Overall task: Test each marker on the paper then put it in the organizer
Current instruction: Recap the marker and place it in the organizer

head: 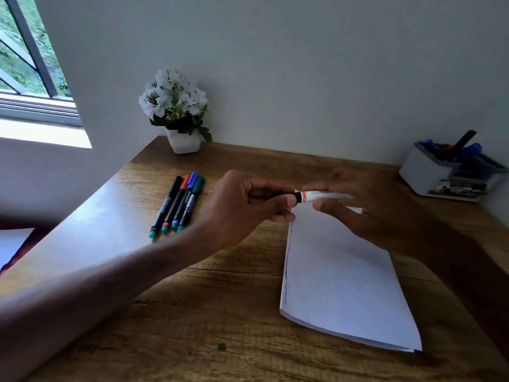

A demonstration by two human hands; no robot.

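While marker (314, 195) is hovering over paper's (344, 285) far edge, left hand (248, 205) is pinching dark cap end, right hand (358, 205) curling round white barrel. Likely light, stiff, smooth; gripping beside cap seam seems best.

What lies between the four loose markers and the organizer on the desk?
In the head view, the left hand and right hand, both gripping a white marker above the paper's far edge; otherwise bare desk.
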